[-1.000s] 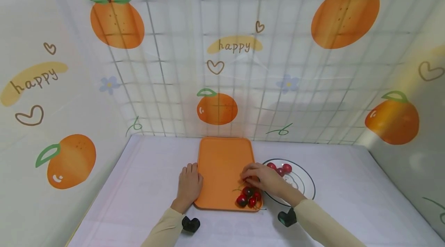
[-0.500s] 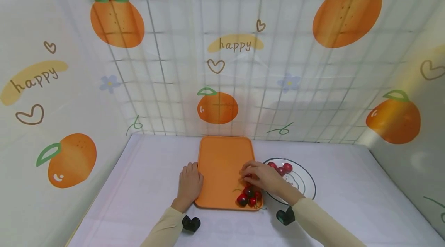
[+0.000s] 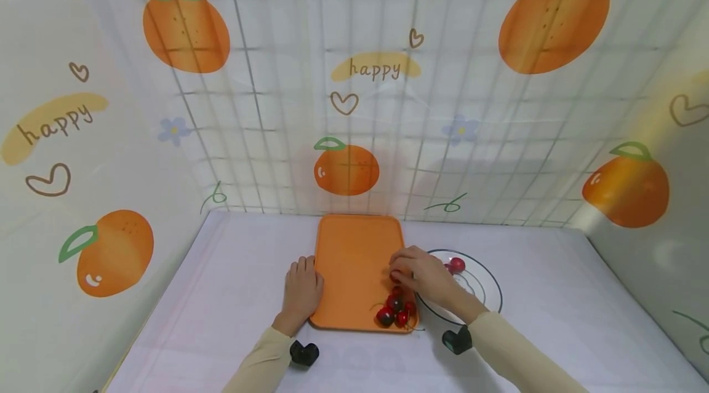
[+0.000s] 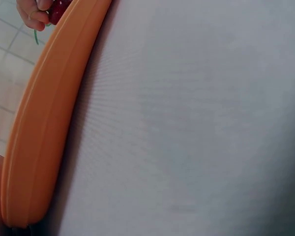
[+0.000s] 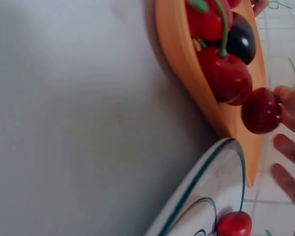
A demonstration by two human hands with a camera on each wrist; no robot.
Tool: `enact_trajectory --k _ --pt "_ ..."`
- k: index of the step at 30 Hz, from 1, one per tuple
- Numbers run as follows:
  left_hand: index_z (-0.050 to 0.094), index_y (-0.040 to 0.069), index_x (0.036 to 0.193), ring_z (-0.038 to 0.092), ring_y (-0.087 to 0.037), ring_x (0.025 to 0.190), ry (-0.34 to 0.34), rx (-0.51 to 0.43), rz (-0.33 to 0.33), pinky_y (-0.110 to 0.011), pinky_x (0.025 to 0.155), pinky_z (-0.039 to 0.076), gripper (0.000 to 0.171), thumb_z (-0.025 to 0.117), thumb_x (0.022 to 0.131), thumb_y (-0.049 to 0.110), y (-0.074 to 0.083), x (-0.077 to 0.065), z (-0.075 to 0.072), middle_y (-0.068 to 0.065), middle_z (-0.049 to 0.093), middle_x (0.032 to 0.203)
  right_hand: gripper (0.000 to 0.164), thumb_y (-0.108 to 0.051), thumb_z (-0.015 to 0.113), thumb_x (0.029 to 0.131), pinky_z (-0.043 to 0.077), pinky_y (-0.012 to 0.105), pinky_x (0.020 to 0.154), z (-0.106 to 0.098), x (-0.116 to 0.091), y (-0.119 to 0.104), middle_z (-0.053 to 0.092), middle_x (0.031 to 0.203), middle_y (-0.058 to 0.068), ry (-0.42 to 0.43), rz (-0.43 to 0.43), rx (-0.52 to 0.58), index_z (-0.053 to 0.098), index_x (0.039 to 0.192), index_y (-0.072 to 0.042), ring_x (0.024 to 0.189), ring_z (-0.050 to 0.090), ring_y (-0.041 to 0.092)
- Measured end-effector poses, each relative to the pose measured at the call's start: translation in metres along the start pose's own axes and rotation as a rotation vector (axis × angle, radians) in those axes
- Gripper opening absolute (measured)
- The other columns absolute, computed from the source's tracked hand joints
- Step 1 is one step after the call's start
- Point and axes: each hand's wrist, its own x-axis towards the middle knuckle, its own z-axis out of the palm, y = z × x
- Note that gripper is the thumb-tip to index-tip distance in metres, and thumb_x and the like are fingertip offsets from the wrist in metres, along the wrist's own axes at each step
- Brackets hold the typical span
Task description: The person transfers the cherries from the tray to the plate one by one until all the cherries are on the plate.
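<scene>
My left hand (image 3: 303, 288) rests against the left edge of an orange tray (image 3: 354, 258), fingertips right at its rim. Over the tray's right side, my right hand (image 3: 425, 275) pinches a dark red cherry (image 3: 394, 275) between thumb and fingers. The right wrist view gives this cherry (image 5: 261, 110) close up, with two other fingers held apart from it. Several red and dark cherries (image 3: 394, 310), some with green stems, lie in the tray's near right corner. A white plate (image 3: 490, 285) with dark rings stands right beside the tray, partly hidden by the right hand.
A few red cherries (image 3: 456, 265) lie toward the back of the plate. A white cloth (image 3: 232, 331) covers the table. Behind it and at both sides hang pale curtains (image 3: 266, 73) printed with oranges. Each wrist carries a dark heart-shaped piece (image 3: 304, 353).
My right hand has moved a little away from me and to the right with the cherry, covering more of the plate's cherries. The left hand has stayed at the tray's edge.
</scene>
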Motion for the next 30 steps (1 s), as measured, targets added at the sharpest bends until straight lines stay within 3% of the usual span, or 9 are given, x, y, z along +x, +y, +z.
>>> enact_trajectory --k 13,17,24,30 --pt "0.061 -0.005 0.121 0.052 -0.032 0.087 0.009 -0.015 -0.007 -0.045 0.079 0.047 0.032 0.057 0.093 0.010 -0.001 -0.008 0.002 -0.019 0.061 0.104 0.015 -0.016 0.080 0.088 0.060 0.043 0.088 -0.006 -0.006 0.013 0.077 0.100 -0.001 0.224 0.041 -0.045 0.076 0.102 -0.017 0.103 0.065 0.023" --pt "0.062 -0.005 0.120 0.052 -0.031 0.085 0.026 -0.011 0.005 -0.044 0.077 0.046 0.032 0.057 0.092 0.010 -0.002 -0.008 0.004 -0.018 0.061 0.102 0.015 -0.015 0.078 0.089 0.061 0.042 0.082 -0.008 -0.009 0.019 0.076 0.102 0.003 0.241 0.096 -0.023 0.076 0.104 -0.015 0.101 0.064 0.024" --pt "0.061 -0.005 0.122 0.053 -0.032 0.088 0.018 0.011 0.019 -0.043 0.079 0.047 0.032 0.057 0.094 0.011 -0.002 0.000 0.002 -0.018 0.061 0.104 0.015 -0.017 0.075 0.092 0.061 0.046 0.087 -0.015 -0.007 0.025 0.074 0.109 0.007 0.227 0.194 0.000 0.075 0.108 -0.015 0.107 0.063 0.028" --pt "0.062 -0.006 0.121 0.054 -0.032 0.086 0.006 0.005 0.014 -0.043 0.077 0.047 0.032 0.057 0.094 0.011 -0.001 0.000 0.000 -0.019 0.062 0.104 0.014 -0.016 0.073 0.093 0.060 0.048 0.087 -0.015 -0.009 0.027 0.074 0.108 0.010 0.243 0.205 -0.006 0.075 0.107 -0.013 0.106 0.063 0.030"
